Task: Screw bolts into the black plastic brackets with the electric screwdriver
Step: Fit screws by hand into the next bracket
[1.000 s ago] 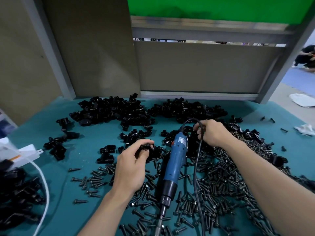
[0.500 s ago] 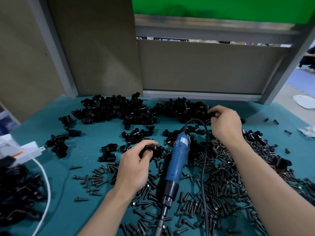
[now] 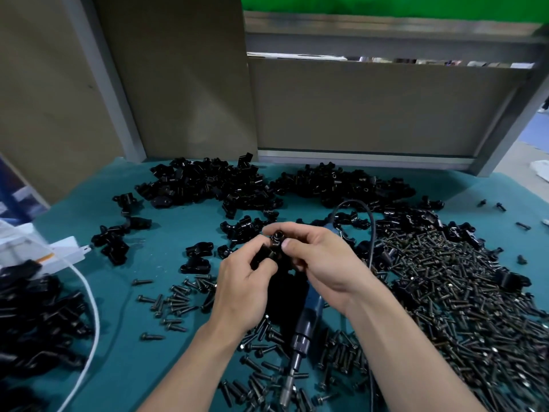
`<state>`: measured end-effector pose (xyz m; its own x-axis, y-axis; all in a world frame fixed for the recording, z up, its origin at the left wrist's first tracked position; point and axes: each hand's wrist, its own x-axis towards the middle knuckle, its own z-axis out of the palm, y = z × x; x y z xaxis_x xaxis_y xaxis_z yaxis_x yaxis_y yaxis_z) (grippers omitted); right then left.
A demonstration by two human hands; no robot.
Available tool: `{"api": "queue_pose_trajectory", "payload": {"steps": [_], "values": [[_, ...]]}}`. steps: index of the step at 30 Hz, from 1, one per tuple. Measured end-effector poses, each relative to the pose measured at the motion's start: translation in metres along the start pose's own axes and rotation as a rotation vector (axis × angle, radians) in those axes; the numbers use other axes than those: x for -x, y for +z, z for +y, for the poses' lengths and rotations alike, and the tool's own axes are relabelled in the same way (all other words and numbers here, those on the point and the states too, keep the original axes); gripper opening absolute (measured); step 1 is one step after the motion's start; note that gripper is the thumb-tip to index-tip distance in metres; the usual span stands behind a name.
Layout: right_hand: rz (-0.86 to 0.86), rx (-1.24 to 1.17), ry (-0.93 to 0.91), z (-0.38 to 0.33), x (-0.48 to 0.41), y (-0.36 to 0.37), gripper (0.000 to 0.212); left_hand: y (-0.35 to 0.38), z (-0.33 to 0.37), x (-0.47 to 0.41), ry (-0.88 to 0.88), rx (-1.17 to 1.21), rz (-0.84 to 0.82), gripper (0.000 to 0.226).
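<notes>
Left hand (image 3: 243, 286) and right hand (image 3: 323, 263) pinch a black bracket (image 3: 274, 243) between their fingertips.
The single electric screwdriver (image 3: 306, 322) lies just under the right hand, long axis front to back, bit toward the person; bolts (image 3: 445, 292) spread right and loose brackets (image 3: 208, 185) heap behind, both beyond counting.

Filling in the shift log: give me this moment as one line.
left hand: grips bracket | right hand: pinches bracket | electric screwdriver: lying among bolts, unheld
</notes>
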<state>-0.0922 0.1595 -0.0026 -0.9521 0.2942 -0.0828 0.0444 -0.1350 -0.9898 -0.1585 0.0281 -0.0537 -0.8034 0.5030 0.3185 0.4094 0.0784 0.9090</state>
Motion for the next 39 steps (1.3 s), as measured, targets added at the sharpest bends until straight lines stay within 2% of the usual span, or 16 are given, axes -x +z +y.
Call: {"api": "queue_pose_trajectory", "payload": {"steps": [3, 7, 12, 15, 19, 24, 29, 33, 36, 39], "values": [[0.015, 0.008, 0.006, 0.003, 0.001, 0.004, 0.037, 0.0, -0.002, -0.001, -0.007, 0.023, -0.004, 0.016], [-0.003, 0.186, -0.031, 0.006, 0.0, -0.003, 0.047, 0.0, -0.003, -0.005, -0.023, 0.136, -0.016, 0.013], [0.153, 0.327, -0.155, 0.015, -0.005, -0.003, 0.044, 0.001, -0.006, -0.007, -0.096, 0.262, 0.012, 0.009], [0.085, 0.314, -0.201, 0.011, -0.004, -0.012, 0.043, -0.003, -0.008, -0.008, -0.148, 0.364, 0.038, 0.015], [-0.033, 0.241, -0.215, 0.01, -0.003, -0.014, 0.05, -0.001, -0.005, -0.007, -0.14, 0.438, -0.019, 0.031], [-0.022, 0.236, -0.235, 0.014, -0.004, -0.01, 0.05, -0.003, -0.005, -0.008, -0.148, 0.508, -0.044, 0.043], [0.064, 0.307, -0.294, 0.015, -0.003, -0.003, 0.052, -0.002, -0.005, -0.008, -0.176, 0.54, -0.062, 0.058], [0.093, 0.409, -0.303, 0.011, 0.001, 0.0, 0.052, -0.001, -0.006, -0.009, -0.275, 0.677, -0.091, 0.061], [0.138, 0.412, -0.294, 0.011, 0.002, 0.003, 0.051, -0.002, -0.008, -0.009, -0.279, 0.66, -0.08, 0.061], [0.185, 0.419, -0.307, 0.014, 0.003, 0.004, 0.052, -0.002, -0.01, -0.009, -0.241, 0.442, 0.025, 0.053]]}}
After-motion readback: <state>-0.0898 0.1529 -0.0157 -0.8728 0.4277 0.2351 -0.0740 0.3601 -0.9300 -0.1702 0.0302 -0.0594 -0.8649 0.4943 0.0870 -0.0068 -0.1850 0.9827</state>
